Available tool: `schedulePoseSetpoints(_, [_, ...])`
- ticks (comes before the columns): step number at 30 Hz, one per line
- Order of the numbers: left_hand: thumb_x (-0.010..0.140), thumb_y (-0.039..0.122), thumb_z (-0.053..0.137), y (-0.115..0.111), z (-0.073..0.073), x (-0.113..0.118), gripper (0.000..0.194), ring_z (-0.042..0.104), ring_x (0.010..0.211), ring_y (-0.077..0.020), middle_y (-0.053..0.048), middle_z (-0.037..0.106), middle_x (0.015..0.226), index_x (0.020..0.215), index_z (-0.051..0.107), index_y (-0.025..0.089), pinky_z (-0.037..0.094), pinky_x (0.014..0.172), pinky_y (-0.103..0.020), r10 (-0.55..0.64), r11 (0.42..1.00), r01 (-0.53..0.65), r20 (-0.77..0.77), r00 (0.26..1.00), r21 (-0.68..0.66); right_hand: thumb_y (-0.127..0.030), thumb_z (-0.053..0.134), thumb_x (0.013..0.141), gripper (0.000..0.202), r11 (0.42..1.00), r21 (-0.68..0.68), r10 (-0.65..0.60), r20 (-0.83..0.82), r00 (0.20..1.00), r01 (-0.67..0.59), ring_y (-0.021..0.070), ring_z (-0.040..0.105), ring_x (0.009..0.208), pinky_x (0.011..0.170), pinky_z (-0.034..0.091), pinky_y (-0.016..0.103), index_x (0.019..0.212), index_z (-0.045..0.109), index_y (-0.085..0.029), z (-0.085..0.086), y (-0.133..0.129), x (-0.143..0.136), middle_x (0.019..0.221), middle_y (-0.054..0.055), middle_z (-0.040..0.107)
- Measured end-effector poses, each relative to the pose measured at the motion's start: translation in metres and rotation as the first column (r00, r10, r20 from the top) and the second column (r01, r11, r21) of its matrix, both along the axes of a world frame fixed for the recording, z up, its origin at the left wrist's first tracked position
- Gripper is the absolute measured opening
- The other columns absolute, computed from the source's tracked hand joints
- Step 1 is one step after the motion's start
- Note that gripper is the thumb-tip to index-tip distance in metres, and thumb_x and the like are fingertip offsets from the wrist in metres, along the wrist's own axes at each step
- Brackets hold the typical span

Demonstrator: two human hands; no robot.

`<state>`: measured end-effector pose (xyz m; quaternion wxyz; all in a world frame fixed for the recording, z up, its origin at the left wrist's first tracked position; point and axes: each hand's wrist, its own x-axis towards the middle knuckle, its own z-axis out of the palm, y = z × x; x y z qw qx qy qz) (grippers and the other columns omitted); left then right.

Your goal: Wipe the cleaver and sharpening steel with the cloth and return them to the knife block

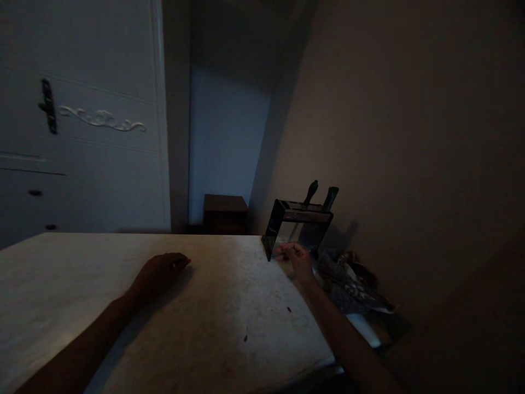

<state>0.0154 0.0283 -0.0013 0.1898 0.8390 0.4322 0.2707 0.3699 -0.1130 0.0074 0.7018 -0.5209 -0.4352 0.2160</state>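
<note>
My left hand (166,267) rests on the pale tabletop (213,306), loosely closed with its fingers curled in; nothing shows in it. At the front of a dark knife holder (303,214), my right hand (298,258) has its fingers pinched together. A small reddish patch shows at those fingertips, too dim and blurred to name. Two black-handled tools, knives by their look, stand in the holder: one handle (312,191) leans at the middle, the other handle (330,198) is at the right end. Shadow hides much of both hands' fingers.
A heap of crumpled cloth or bags (353,282) lies by the wall right of my right forearm. Two small dark bits (289,310) lie on the table. Beyond its far edge stand a brown cabinet (225,205) and a white door (102,76). The light is dim.
</note>
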Motion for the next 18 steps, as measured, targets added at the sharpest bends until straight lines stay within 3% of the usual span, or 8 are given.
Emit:
schedulePoseSetpoints(3, [0.082,0.053,0.044,0.001,-0.002,0.003,0.042,0.068,0.086,-0.0255,-0.008,0.075,0.098,0.086,0.074,0.023,0.050,0.078,-0.032,-0.014,1.000,0.014,-0.039,0.999,-0.005,-0.047,0.083,0.057,0.052,0.983,0.119,-0.135,-0.050,0.990,0.140,0.0200,0.067,0.071,0.058,0.050,0.031,0.093,0.054,-0.024,-0.003,-0.003,0.017,0.093,0.005,0.070])
schedulePoseSetpoints(7, [0.085,0.056,0.040,0.000,-0.002,0.010,0.049,0.069,0.091,-0.0275,-0.011,0.074,0.103,0.094,0.073,0.020,0.051,0.082,-0.036,0.008,1.000,-0.008,-0.025,1.000,0.010,-0.052,0.069,0.073,0.036,0.928,0.191,-0.323,-0.013,0.946,0.319,0.0197,0.063,0.076,0.069,0.049,0.033,0.085,0.060,-0.019,0.001,-0.008,0.034,0.083,0.006,0.068])
schedulePoseSetpoints(12, [0.085,0.049,0.041,-0.002,-0.003,0.023,0.045,0.069,0.091,-0.0265,-0.010,0.074,0.103,0.099,0.072,0.020,0.051,0.085,-0.035,-0.010,1.000,0.008,0.045,0.999,0.027,-0.053,0.059,0.078,0.037,0.786,0.268,-0.561,-0.069,0.825,0.557,0.0215,0.061,0.080,0.067,0.047,0.032,0.084,0.062,-0.017,0.014,-0.007,0.054,0.089,0.009,0.067])
schedulePoseSetpoints(16, [0.084,0.050,0.044,-0.008,-0.001,0.044,0.042,0.069,0.089,-0.0243,-0.009,0.075,0.097,0.091,0.072,0.019,0.051,0.083,-0.032,-0.102,0.994,0.100,0.083,0.991,0.033,-0.052,0.052,0.082,0.041,0.625,0.329,-0.718,-0.115,0.687,0.708,0.0227,0.060,0.096,0.087,0.047,0.037,0.101,0.058,-0.015,0.024,0.000,0.075,0.104,0.012,0.062])
schedulePoseSetpoints(18, [0.084,0.050,0.045,-0.015,0.003,0.060,0.040,0.069,0.082,-0.0221,-0.008,0.074,0.091,0.088,0.069,0.019,0.052,0.076,-0.030,-0.162,0.987,0.159,0.130,0.978,0.036,-0.051,0.047,0.083,0.048,0.583,0.289,-0.769,-0.105,0.631,0.759,0.0241,0.056,0.107,0.097,0.042,0.039,0.113,0.053,-0.013,0.025,0.005,0.085,0.115,0.015,0.058])
